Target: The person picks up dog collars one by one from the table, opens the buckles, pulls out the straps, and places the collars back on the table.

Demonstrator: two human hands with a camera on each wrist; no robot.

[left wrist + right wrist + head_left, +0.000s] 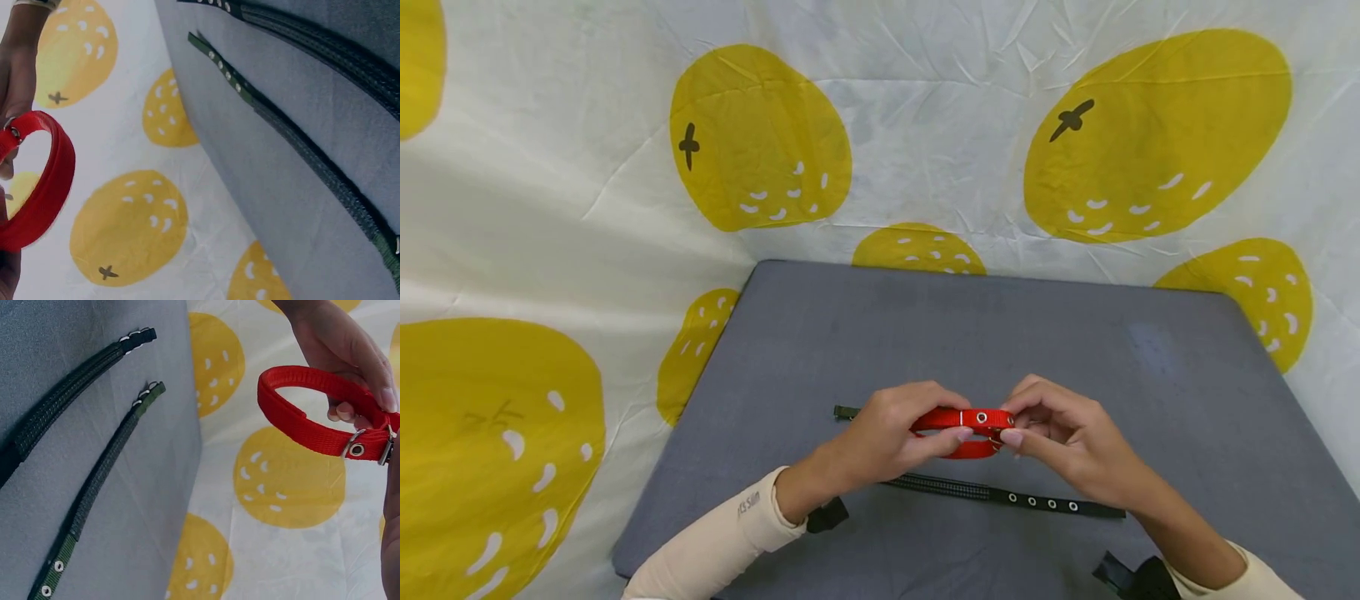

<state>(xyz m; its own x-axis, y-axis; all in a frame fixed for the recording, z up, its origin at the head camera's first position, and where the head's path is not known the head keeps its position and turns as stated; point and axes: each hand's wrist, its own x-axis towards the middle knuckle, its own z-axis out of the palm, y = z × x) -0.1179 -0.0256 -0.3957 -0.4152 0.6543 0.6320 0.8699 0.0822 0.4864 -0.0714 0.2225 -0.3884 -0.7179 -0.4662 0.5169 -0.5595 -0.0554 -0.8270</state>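
Note:
A red dog collar [985, 418] is closed into a loop and held above the table between both hands. The left hand [887, 433] grips its left side, thumb below and fingers above. The right hand [1071, 429] pinches the collar's right end near the metal buckle [385, 454], which the right wrist view shows with a D-ring and an eyelet. Beneath the hands a black collar [947, 487] lies flat and unfastened, its eyelets to the right. A green collar [846, 412] lies behind it, mostly hidden by the left hand in the head view.
The grey table [925, 333] carries the two flat collars, which lie roughly parallel in the left wrist view. A white cloth [925, 150] printed with yellow fruit hangs behind and to the left of the table.

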